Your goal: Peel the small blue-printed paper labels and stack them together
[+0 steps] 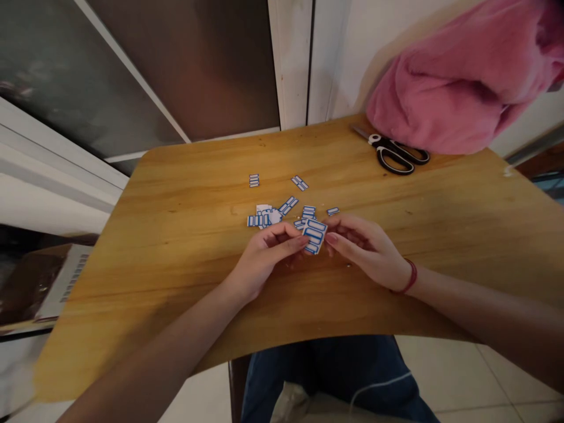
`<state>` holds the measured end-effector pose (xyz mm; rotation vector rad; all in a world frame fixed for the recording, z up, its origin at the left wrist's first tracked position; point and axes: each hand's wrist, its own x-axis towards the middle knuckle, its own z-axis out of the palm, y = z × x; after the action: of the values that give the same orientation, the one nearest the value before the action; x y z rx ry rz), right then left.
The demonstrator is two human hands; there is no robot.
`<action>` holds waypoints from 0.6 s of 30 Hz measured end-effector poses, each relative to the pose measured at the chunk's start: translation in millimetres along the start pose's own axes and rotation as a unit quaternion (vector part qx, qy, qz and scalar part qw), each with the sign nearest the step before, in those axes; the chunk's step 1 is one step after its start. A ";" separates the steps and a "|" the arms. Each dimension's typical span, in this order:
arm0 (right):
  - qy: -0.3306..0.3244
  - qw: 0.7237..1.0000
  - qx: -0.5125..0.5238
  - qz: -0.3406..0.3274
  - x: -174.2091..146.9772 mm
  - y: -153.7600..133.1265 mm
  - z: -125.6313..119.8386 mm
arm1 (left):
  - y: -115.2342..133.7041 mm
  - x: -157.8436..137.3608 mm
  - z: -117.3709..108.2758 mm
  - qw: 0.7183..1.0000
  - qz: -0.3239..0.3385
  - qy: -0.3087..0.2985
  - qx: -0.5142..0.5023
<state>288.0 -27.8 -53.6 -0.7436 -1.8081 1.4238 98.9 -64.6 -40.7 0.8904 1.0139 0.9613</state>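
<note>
Between my two hands is a small white label sheet (315,234) with blue-bordered boxes. My left hand (271,252) pinches its left edge between thumb and fingers. At the right edge of the sheet, my right hand (368,249) has its thumb and fingertips closed up against it; whether it grips the sheet is hard to make out. Just beyond my left hand lies a loose pile of similar label pieces (264,217). More pieces lie near it: a slanted strip (288,205), a stack partly behind the held sheet (309,210) and a single label (333,211).
Two further label pieces, one upright (254,180) and one slanted (299,183), lie farther back on the wooden table (198,235). Black-handled scissors (396,155) rest at the back right beside a pink plush cloth (449,88). A cardboard box (57,282) stands left of the table.
</note>
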 end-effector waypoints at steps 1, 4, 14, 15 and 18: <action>-0.003 1.000 0.001 0.006 -0.2 0.4 0.1 | -1.2 -0.3 0.2 1.000 0.008 0.008 0.002; -0.004 1.000 -0.014 0.017 0.1 0.7 0.1 | -3.8 -0.5 0.3 0.999 0.019 0.026 0.007; 0.006 0.996 0.054 0.064 5.5 -1.3 1.5 | -5.6 -0.2 1.7 0.996 0.047 0.034 0.070; 0.001 0.995 0.062 0.072 5.9 -1.6 1.1 | -5.2 -0.2 1.1 0.996 0.051 0.031 0.068; -0.027 0.990 0.089 0.105 7.0 -2.4 -0.3 | -3.1 0.6 -1.7 0.997 0.066 0.012 0.042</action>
<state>284.2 -22.6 -49.9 -0.8296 -1.6535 1.7318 98.1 -64.8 -44.1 1.0289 1.0311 1.0485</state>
